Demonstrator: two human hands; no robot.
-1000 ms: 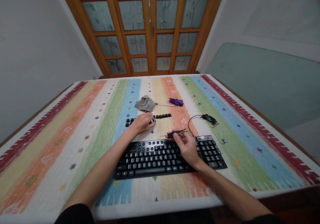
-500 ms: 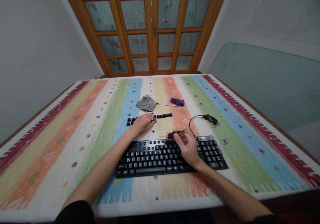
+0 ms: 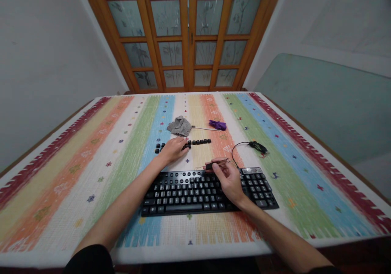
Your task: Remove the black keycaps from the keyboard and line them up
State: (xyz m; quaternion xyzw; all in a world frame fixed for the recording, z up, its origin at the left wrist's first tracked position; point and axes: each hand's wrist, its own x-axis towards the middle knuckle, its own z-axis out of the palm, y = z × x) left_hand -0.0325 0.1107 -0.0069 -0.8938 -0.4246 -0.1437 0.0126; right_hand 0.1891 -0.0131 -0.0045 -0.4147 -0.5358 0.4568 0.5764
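The left hand [image 3: 174, 149] is resting half-curled at the keycaps [image 3: 190, 142], grip unclear; a light touch is likely serving best. The right hand [image 3: 226, 175] is closely pinching a wire tool [image 3: 209, 166], the keyboard [image 3: 186, 193] lying beneath.

Keycaps [image 3: 201, 142] — partly hidden (by left hand [image 3: 174, 149]), doors [image 3: 191, 62] cropped

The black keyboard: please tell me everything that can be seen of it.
The keyboard is long, black and seemingly plastic, with pale marks on its keys and a silvery panel at its far right corner. In its far-left rows, small squares suggest missing caps. It lies flat, keys up, on the striped cloth. A black cable leaves its far edge. The right hand hides part; whether they touch is unclear.
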